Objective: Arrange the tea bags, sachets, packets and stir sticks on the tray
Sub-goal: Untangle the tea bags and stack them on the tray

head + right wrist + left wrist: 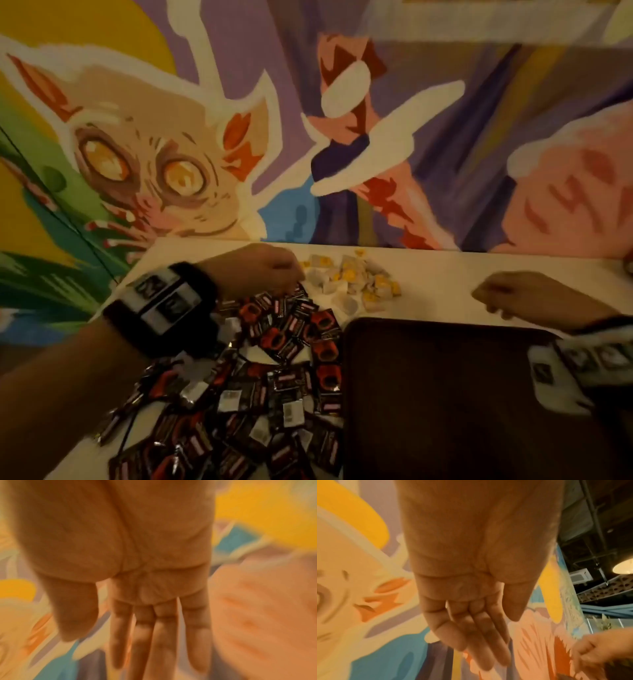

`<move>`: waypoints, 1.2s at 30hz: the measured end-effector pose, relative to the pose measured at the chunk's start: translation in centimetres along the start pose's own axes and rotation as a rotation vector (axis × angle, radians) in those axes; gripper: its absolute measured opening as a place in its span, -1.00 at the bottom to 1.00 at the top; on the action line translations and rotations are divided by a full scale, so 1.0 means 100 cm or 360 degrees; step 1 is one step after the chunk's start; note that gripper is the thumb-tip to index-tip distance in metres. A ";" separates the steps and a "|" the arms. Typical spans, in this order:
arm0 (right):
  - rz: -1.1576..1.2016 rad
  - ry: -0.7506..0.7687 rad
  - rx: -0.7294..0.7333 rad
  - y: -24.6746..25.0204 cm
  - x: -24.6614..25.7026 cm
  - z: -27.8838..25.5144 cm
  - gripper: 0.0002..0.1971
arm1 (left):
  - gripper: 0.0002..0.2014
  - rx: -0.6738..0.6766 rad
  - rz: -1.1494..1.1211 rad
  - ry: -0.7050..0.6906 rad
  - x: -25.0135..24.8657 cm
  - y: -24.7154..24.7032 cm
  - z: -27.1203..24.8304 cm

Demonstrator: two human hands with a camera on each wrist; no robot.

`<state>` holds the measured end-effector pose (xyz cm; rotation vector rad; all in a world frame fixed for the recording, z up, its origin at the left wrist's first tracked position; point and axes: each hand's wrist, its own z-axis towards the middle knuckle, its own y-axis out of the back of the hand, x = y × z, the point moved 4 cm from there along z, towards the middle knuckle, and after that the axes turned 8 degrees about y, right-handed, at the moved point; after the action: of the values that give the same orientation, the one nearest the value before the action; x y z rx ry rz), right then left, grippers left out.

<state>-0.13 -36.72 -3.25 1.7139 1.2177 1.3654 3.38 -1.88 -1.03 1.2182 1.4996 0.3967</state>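
Nearest, lower middle, lies a heap of red-black packets (274,377), beside the dark tray (479,394) (nothing on it yet). Beyond, the left hand (260,270) and right hand (527,298) hover, fingers loose, holding nothing. Tea bags (356,281) lie farthest. Next: pick some up.

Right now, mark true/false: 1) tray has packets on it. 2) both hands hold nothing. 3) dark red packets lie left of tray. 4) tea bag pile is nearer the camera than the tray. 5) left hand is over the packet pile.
1) False: the dark tray shows nothing on it.
2) True: the left hand and right hand have straight, empty fingers.
3) True: the dark red packets lie left of the tray.
4) False: the tea bags lie beyond the tray, toward the wall.
5) True.
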 end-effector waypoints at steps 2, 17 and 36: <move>-0.0033 0.0088 0.0084 -0.007 0.003 0.050 -0.67 | -0.82 -0.0022 0.0053 0.0008 -0.027 -0.017 0.051; -0.0233 0.0581 0.0554 -0.116 0.026 0.203 -0.81 | -0.30 0.0074 0.0985 0.0425 -0.062 -0.153 0.220; 0.2115 0.0311 0.0230 -0.087 -0.006 0.207 -0.69 | -0.34 -0.0728 -0.0390 0.0066 -0.048 -0.093 0.233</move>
<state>17.37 -32.45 -16.72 2.6830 0.0825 2.1878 18.67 -17.99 -13.56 0.6629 1.4688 0.5644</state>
